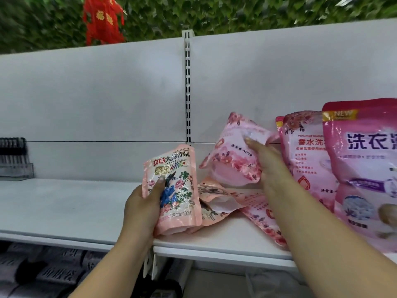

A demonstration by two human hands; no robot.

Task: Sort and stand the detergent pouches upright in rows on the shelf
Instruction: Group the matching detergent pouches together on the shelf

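Note:
My left hand (141,205) grips a small peach pouch (174,186) with a lady and roses printed on it, holding it upright at the front of the white shelf (64,207). My right hand (266,166) holds a pink rose-print pouch (232,151) tilted above the shelf, fingers curled round its right side. Under and between my hands lie a peach pouch (214,203) and a pink rose-print pouch (262,220), both flat. To the right stand a pink rose-print pouch (307,155) and a larger pink pouch with purple lettering (365,173).
The white back panel (96,100) with its slotted upright (187,87) closes the shelf behind. A rack of dark items (12,155) sits at the far left. Dark packs (53,269) fill the shelf below. Green foliage and a red ornament (103,20) hang above.

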